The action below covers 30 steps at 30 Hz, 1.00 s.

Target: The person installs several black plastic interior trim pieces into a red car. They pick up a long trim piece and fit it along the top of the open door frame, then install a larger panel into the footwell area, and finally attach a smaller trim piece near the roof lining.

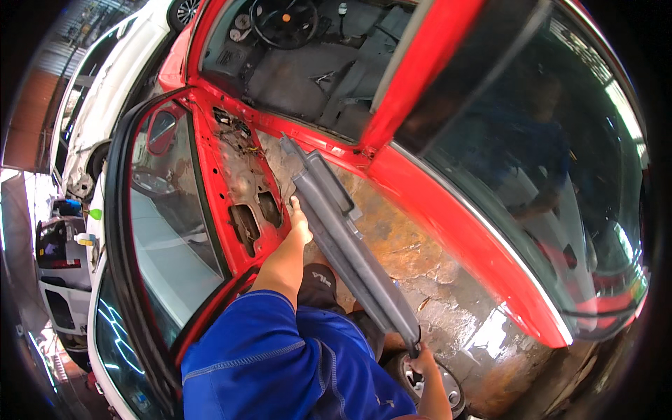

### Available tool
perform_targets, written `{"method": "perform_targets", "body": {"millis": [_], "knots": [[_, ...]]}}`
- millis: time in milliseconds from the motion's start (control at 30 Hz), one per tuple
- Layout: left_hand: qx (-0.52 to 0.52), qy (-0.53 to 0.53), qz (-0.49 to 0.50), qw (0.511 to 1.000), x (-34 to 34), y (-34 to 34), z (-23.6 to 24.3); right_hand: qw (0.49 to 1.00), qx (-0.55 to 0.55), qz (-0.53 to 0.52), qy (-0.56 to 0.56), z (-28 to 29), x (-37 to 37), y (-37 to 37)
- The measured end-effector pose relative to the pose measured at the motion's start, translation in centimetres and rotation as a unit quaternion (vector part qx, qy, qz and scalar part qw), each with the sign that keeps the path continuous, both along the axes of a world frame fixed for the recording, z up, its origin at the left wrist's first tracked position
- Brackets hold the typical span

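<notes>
Both my hands hold a long grey plastic door trim panel [350, 255], seen nearly edge-on. It slants from the bare door frame down toward my right side, with a raised armrest-like part along its far half. My left hand [300, 222] is closed on the panel's left edge near the far end, most of its fingers hidden behind it. At the near end, my right hand [423, 360] grips the lower corner. Just beyond my left hand stands the open red car door [241, 185], its inner metal, holes and some wiring exposed.
Across from me is the red car body [448, 231], with its sill, pillar and dark rear window. A steering wheel [285, 19] shows inside the stripped cabin. Below my right hand lies a wheel [448, 385] on the wet, stained floor [448, 304]. White cars [112, 77] stand at left.
</notes>
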<state>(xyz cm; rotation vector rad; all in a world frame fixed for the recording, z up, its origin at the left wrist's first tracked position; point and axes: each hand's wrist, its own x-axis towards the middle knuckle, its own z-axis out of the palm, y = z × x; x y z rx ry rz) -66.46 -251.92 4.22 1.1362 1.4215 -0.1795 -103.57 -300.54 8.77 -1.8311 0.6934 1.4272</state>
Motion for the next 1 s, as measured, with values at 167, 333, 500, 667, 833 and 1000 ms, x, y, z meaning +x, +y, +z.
{"method": "perform_targets", "body": {"millis": [167, 333, 500, 667, 833, 1000], "knots": [[-0.079, -0.117, -0.004, 0.99, 6.3, 9.5, -10.6, 0.987, 0.057, -0.149, 0.004, 4.6, 10.7, 7.6], [-0.036, -0.108, -0.033, 0.993, 15.0, 15.5, -13.2, 0.985, 0.087, -0.135, -0.069, 0.3, 22.4, 17.1], [-0.006, -0.045, -0.055, 0.997, 22.9, 20.2, -17.0, 0.994, 0.053, -0.056, -0.075, -3.5, 41.1, 30.9], [-0.003, -0.121, -0.053, 0.991, 29.9, 24.8, -21.9, 0.977, 0.112, -0.075, -0.163, -13.2, 54.3, 38.8], [-0.082, -0.126, 0.043, 0.988, 34.3, 28.8, -27.9, 0.982, 0.024, 0.097, -0.162, -17.0, 66.8, 42.0], [-0.087, -0.147, 0.061, 0.983, 37.3, 30.0, -32.2, 0.971, -0.058, 0.187, -0.14, -24.6, 73.1, 40.7]]}}
